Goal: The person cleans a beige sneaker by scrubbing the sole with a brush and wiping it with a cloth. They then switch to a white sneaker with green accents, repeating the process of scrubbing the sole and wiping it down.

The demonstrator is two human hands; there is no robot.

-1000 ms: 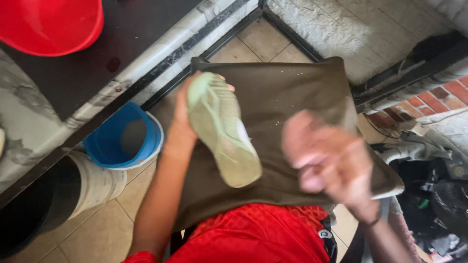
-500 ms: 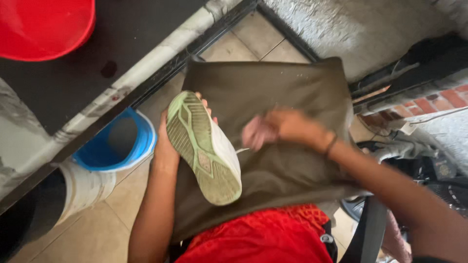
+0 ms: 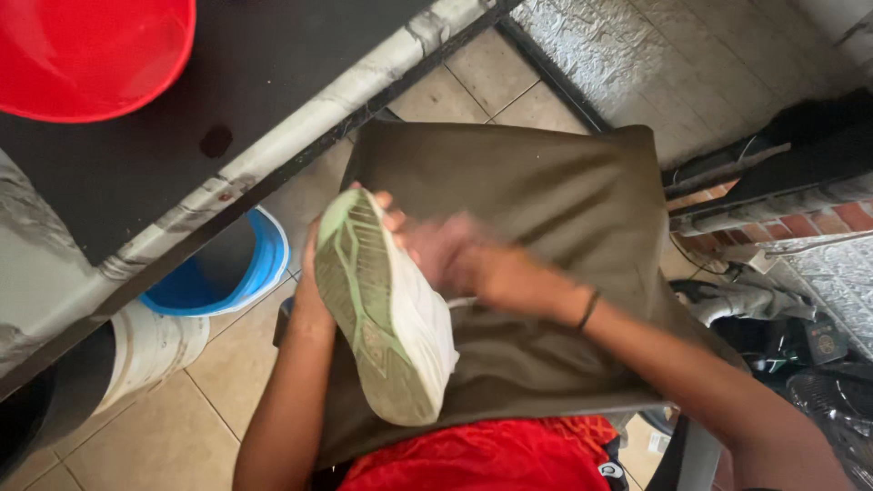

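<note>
Surface: an olive-brown cushion (image 3: 546, 209) lies across the person's lap, over a floor of beige tiles (image 3: 155, 436); a dark bench (image 3: 118, 155) with a pale marbled edge runs along the upper left.
Room: a rough white textured wall (image 3: 691, 64) at the upper right, brick and dark clutter to the right.
Shoe: a white sneaker (image 3: 386, 305) with a worn green-grey sole turned upward, tilted over the cushion's left side.
Left hand: the left hand (image 3: 314, 291) grips the sneaker from behind, fingers (image 3: 391, 214) wrapped around its toe end.
Right hand: the right hand (image 3: 450, 259), blurred, presses against the sneaker's side; I cannot tell how its fingers are set.
Around: a red basin (image 3: 91, 55) on the bench, a blue bucket (image 3: 227, 273) and a white bucket (image 3: 150, 350) on the floor beside the left forearm.
</note>
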